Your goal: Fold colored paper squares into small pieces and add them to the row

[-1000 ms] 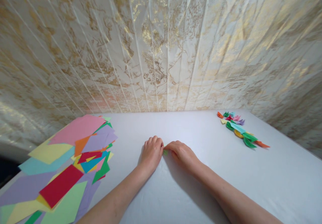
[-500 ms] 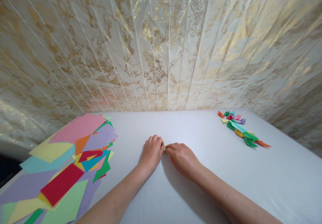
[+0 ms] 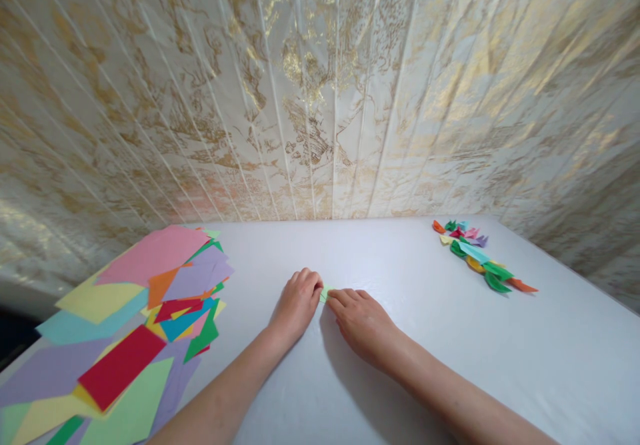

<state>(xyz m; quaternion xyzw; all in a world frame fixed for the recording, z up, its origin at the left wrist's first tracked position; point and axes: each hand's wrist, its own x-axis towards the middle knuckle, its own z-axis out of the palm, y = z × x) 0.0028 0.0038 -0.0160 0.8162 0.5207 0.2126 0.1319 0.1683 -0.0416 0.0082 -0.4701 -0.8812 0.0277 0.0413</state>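
A small light green paper (image 3: 325, 292) lies between my two hands at the middle of the white table (image 3: 280, 248). My left hand (image 3: 301, 298) has its fingers curled and pinches the paper's left side. From the right, my right hand (image 3: 357, 315) presses its closed fingertips on the paper's right side. Most of the paper is hidden under the fingers, so its folds cannot be made out.
Many coloured paper sheets cover the table's left side, among them a pink sheet (image 3: 155, 255) and a red one (image 3: 123, 366). Small folded paper pieces (image 3: 497, 272) lie in a group at the back right. Behind the table hangs a gold-patterned curtain (image 3: 310, 98).
My hands have moved slightly apart, and more of the light green paper shows between them.
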